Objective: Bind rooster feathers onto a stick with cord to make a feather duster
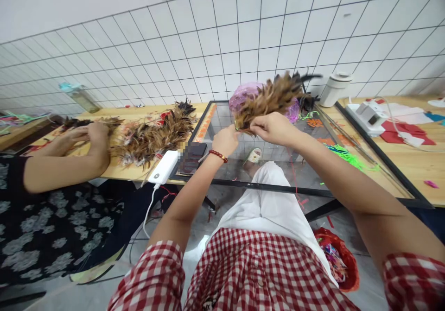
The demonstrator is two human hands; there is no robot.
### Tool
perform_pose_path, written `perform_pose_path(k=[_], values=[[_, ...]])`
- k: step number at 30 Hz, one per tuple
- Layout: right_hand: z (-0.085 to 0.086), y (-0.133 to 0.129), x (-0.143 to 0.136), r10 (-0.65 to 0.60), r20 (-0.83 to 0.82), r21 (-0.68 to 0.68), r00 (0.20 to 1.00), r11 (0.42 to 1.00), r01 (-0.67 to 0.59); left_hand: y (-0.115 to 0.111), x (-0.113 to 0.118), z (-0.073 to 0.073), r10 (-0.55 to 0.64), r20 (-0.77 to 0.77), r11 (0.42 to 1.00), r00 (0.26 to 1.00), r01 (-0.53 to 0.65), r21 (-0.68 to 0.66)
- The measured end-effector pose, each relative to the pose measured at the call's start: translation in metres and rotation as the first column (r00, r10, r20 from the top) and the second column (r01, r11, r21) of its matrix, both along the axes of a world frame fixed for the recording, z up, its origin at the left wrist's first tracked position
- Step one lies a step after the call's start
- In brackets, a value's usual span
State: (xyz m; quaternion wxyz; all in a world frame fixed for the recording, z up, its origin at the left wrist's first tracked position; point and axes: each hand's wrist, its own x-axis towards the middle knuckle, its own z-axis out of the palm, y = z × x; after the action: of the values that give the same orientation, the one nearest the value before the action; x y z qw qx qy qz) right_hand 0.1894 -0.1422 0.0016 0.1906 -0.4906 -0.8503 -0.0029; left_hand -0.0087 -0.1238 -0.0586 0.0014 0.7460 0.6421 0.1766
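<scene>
Nearest us, at six o'clock, is our checked shirt (250, 274); at nine, a brown feather heap (156, 137) lies on the table; between one and two, the feather bunch (274, 95), fluffy brown, black-tipped, blurred, slants upward; our left hand (225, 140) has fingers closed on its lower end; our right hand (276, 128) pinches narrowly alongside, on what we cannot tell.

Near the frame's centre, my left hand (225, 141) and right hand (273, 128) are at a feather bundle's (274, 97) lower end, above the tabletop (420, 160), a bag (245, 92) behind. A flask (335, 89) stands to the right, a power strip (367, 118) farther right. Left of my hands lies a feather pile (155, 137); a bottle (83, 99) stands upper left.
</scene>
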Motion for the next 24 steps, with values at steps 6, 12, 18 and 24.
perform_pose_path(k=[6, 12, 18, 24], values=[[0.026, 0.029, -0.020, -0.020, 0.225, 0.092, 0.974, 0.996, -0.001, -0.029, 0.005, 0.016, -0.208, -0.457, 0.969, 0.865, 0.245, 0.024], [0.015, 0.057, -0.033, -0.015, 0.024, 0.003, 1.000, 1.000, 0.015, -0.026, -0.009, 0.019, -0.203, -0.495, 0.948, 0.845, 0.296, 0.117], [0.005, 0.087, 0.026, -0.151, -0.275, -0.259, 0.949, 0.963, 0.078, -0.019, -0.066, 0.024, -0.230, -0.547, 0.946, 0.805, 0.316, 0.067], [-0.059, 0.099, 0.152, -0.388, -0.318, -0.486, 0.865, 0.850, 0.202, -0.028, -0.133, 0.030, -0.243, -0.401, 0.965, 0.883, 0.262, -0.008]])
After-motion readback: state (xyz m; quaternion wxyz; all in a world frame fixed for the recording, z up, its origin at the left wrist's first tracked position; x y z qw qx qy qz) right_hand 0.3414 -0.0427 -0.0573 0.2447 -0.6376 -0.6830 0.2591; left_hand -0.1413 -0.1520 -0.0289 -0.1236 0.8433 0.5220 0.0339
